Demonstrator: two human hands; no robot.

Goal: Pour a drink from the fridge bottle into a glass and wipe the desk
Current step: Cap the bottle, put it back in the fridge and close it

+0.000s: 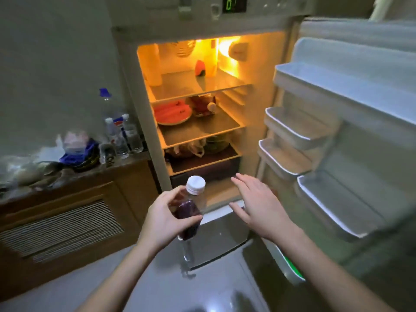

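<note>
Bottle (191,210) gripped mid-body in left hand (165,218); right hand (254,204) spread, empty. Fridge door (351,136) wide open; chilled plastic may slip.

Bottle out, fridge open in front of me.
My left hand (162,221) grips the white-capped bottle (191,212) of dark drink; my right hand (258,208) hovers flat near the lit fridge (202,91), door (351,131) swung right.
</note>
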